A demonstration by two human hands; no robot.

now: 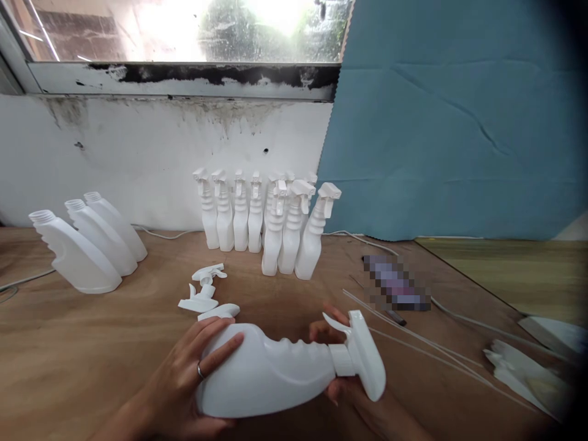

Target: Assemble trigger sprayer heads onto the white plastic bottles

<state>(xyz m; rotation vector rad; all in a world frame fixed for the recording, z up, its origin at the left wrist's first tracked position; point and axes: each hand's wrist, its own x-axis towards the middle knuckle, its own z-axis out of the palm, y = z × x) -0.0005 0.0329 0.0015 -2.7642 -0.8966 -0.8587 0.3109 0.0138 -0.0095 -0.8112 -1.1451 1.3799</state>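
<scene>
A white spray bottle point(271, 370) lies on its side in both my hands, low over the wooden table point(92, 343). My left hand point(184, 376) wraps the bottle's wide base, fingers curled over it. My right hand point(342, 367) grips the neck, just below the white trigger head point(365, 352) fitted on the bottle. Just beyond my left hand lie three loose trigger heads point(206, 294).
Several capped spray bottles point(266, 220) stand in rows against the white wall. Three open bottles point(87, 242) stand at the left. Thin clear dip tubes point(413, 340) lie to the right, with white plastic pieces point(523, 367) at the far right. A blue cloth point(459, 122) hangs behind.
</scene>
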